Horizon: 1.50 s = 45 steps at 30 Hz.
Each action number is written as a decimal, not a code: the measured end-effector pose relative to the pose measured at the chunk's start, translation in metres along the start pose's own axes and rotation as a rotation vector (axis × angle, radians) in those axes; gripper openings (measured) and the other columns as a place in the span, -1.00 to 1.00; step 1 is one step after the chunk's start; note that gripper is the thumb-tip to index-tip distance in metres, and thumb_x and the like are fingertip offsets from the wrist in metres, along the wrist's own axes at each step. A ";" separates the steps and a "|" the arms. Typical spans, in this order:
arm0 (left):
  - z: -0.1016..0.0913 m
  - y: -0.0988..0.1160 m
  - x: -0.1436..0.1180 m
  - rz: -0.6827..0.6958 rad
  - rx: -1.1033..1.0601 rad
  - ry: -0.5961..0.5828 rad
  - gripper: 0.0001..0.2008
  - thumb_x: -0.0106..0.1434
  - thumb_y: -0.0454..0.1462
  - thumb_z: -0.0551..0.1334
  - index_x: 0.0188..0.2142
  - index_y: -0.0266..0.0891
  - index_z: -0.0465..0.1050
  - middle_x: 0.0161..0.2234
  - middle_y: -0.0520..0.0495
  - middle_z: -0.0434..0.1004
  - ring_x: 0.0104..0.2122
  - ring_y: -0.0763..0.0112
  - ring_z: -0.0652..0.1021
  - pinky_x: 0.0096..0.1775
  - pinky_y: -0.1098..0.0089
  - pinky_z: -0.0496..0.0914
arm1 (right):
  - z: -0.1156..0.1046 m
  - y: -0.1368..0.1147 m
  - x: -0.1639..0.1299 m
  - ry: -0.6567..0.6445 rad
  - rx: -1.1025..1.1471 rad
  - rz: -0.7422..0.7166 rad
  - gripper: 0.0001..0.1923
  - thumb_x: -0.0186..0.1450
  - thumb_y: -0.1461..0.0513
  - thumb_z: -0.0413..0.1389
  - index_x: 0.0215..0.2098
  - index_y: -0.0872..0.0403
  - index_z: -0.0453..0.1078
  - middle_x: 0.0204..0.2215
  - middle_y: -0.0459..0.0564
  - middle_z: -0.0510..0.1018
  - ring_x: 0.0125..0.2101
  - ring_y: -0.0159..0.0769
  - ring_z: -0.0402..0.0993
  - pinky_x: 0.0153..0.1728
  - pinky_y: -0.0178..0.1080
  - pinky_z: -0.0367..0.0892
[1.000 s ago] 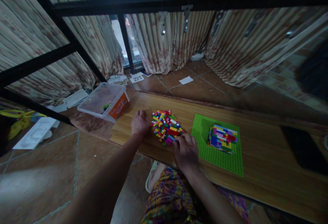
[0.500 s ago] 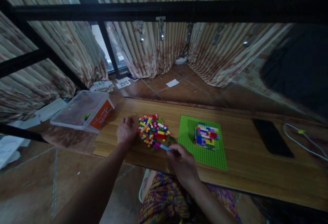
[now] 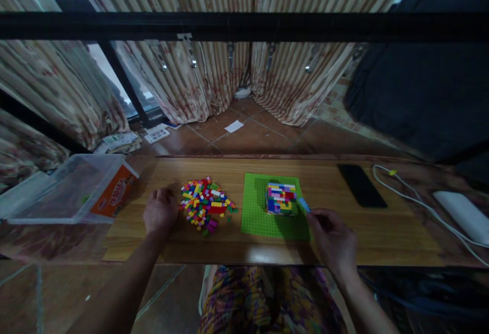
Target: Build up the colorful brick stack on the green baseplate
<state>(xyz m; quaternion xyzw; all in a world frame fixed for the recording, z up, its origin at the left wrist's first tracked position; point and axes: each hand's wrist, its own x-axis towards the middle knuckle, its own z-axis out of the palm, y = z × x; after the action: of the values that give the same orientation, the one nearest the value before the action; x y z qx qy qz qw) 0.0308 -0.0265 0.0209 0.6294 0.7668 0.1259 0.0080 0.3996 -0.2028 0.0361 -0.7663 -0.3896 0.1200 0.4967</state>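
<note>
My right hand (image 3: 333, 236) pinches a small light-blue brick (image 3: 304, 204) and holds it just right of a multicoloured brick block (image 3: 280, 198). That block stands on a green baseplate (image 3: 257, 219) in the middle of a wooden board (image 3: 397, 232). My left hand (image 3: 159, 211) rests on the board with fingers curled, touching the left edge of a heap of several loose coloured bricks (image 3: 204, 203).
A clear plastic tub (image 3: 72, 189) with an orange label lies tilted at the board's left end. A black phone (image 3: 361, 192), a white cable (image 3: 416, 201) and a white device (image 3: 464, 215) lie to the right. A black metal bar (image 3: 244, 24) crosses overhead. Curtains hang behind.
My right hand lifted the light-blue brick from the heap and carried it rightward across the baseplate to the block's right side. The view swung right; my left hand stayed by the heap.
</note>
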 end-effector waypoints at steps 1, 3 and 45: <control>0.000 0.000 0.000 -0.005 0.001 -0.002 -0.72 0.30 -0.23 0.01 -0.10 -0.20 0.42 -0.11 -0.23 0.47 -0.22 0.17 0.52 -0.30 0.30 0.34 | -0.001 0.001 0.002 0.017 -0.029 -0.018 -0.69 0.18 -0.01 0.17 -0.35 0.06 0.45 -0.41 0.01 0.56 -0.41 -0.21 0.52 -0.35 -0.22 0.40; 0.000 0.000 0.000 -0.010 0.004 -0.003 -0.71 0.31 -0.23 0.00 -0.10 -0.20 0.42 -0.11 -0.23 0.46 -0.23 0.17 0.52 -0.31 0.30 0.34 | 0.000 0.000 0.004 0.027 -0.079 -0.055 -0.68 0.19 -0.02 0.16 -0.36 0.06 0.45 -0.43 0.01 0.56 -0.43 -0.21 0.52 -0.39 -0.23 0.39; -0.005 0.003 0.000 0.011 -0.001 -0.013 -0.67 0.31 -0.21 0.01 -0.06 -0.25 0.45 -0.08 -0.30 0.46 -0.21 0.10 0.53 -0.31 0.24 0.38 | 0.015 0.004 0.036 -0.102 -0.038 -0.284 -0.80 0.28 0.13 0.08 -0.31 0.06 0.48 -0.34 0.02 0.55 -0.33 -0.25 0.50 -0.27 -0.21 0.38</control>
<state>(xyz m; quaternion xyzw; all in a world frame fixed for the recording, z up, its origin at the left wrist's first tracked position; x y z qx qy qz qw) 0.0326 -0.0269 0.0262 0.6345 0.7631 0.1221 0.0123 0.4169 -0.1673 0.0333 -0.7059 -0.5208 0.0798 0.4735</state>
